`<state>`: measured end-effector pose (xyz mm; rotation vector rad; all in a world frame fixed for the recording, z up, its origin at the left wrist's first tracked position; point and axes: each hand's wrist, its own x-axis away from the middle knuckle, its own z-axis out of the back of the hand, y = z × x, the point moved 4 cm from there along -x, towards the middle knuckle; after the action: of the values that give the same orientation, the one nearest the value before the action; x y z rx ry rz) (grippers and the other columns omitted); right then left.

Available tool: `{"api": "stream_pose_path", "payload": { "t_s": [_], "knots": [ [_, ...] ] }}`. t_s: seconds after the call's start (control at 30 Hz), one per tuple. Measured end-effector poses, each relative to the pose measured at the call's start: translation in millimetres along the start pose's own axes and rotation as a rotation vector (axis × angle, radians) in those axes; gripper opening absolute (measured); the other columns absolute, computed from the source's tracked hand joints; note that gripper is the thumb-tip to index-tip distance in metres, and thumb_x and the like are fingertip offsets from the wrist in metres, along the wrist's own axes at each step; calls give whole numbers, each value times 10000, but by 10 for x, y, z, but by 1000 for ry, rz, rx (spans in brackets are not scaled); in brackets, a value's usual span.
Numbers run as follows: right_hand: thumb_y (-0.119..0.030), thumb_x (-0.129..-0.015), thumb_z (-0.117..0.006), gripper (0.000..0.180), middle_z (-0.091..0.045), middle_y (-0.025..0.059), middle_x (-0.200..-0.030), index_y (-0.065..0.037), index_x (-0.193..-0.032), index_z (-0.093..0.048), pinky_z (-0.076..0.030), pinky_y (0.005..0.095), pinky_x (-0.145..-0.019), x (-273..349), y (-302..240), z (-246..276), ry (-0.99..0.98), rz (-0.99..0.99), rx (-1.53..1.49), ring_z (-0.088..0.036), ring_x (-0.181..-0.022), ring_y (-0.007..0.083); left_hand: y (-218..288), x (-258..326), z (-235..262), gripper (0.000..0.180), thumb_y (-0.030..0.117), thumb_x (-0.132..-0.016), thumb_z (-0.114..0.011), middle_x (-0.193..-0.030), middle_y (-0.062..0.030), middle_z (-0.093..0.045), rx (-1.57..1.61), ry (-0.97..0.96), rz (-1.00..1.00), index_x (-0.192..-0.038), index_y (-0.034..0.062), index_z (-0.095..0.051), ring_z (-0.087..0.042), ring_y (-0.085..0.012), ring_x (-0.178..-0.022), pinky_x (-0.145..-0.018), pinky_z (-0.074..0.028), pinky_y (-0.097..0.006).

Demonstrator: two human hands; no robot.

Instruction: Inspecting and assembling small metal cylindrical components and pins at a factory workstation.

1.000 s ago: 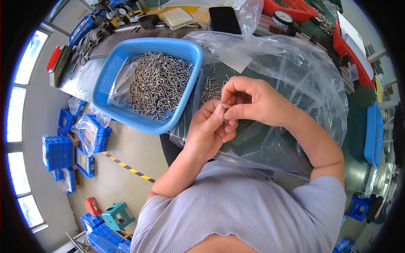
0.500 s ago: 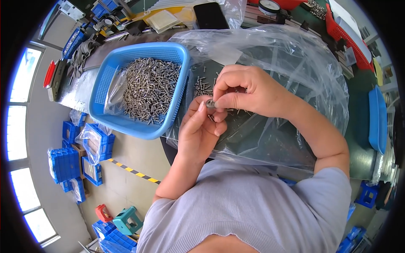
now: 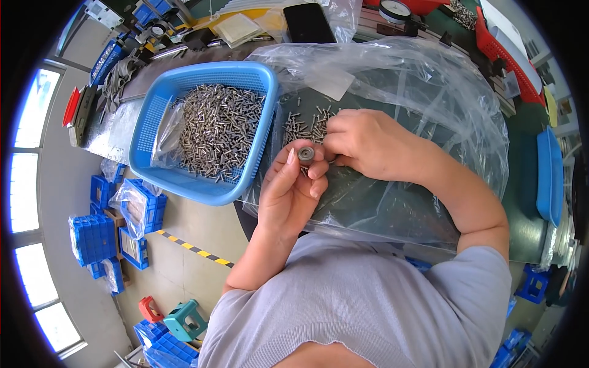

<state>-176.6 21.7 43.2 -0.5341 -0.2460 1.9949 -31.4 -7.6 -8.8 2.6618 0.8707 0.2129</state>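
The left hand [image 3: 288, 190] is pinching a small grey ring-shaped part [image 3: 305, 153] between thumb and fingertips, closed on it. The right hand [image 3: 368, 144] is resting curled over a loose cluster of small metal pins [image 3: 304, 126] on the clear plastic sheet [image 3: 423, 80]; whether it is gripping one cannot be told. The blue basket [image 3: 153, 126] beside is holding a large heap of pins [image 3: 215, 132], suggesting most work is remaining.
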Motion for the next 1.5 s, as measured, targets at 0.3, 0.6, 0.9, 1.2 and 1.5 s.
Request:
{"api": "stream_pose_path", "payload": {
  "t_s": [0.3,0.6,0.9,1.2,1.5],
  "knots": [
    [-110,-772,-649,100,-557,99,-756,-28,-801,-600,-465,353,-648,-35,35,92,69,-80,-143,-570,-749,269,-10,24,-5,264,195,-973,-477,-1003,-97,-482,9,-52,17,-1160,9,-493,-424,-117,-766,-580,-397,-211],
    [-136,-861,-631,124,-586,35,-786,-13,-849,-616,-442,268,-667,-56,-74,196,33,-314,-714,-549,-735,118,-24,34,-22,204,194,-955,-516,-930,-96,-570,-128,43,52,-1089,40,-517,-482,-130,-735,-579,-403,-246],
    [-116,-847,-640,107,-584,35,-782,-13,-841,-613,-447,258,-666,-64,-86,190,14,-279,-690,-555,-728,116,-29,39,-13,180,186,-942,-541,-915,-94,-584,-149,49,70,-1050,42,-534,-492,-128,-714,-567,-400,-246],
    [-58,-772,-676,105,-560,39,-825,-13,-826,-598,-451,253,-677,-72,-83,101,77,-239,-763,-556,-775,130,-35,33,-20,226,254,-931,-573,-856,-31,-540,-208,37,104,-1041,60,-537,-463,-118,-703,-558,-370,-242],
    [-63,-761,-690,95,-561,39,-797,-23,-801,-614,-445,272,-658,-55,-79,160,152,-196,-661,-563,-742,153,-53,15,-14,263,286,-960,-512,-897,-50,-555,-193,61,2,-1077,52,-530,-479,-131,-749,-594,-399,-250]
  ]
}}
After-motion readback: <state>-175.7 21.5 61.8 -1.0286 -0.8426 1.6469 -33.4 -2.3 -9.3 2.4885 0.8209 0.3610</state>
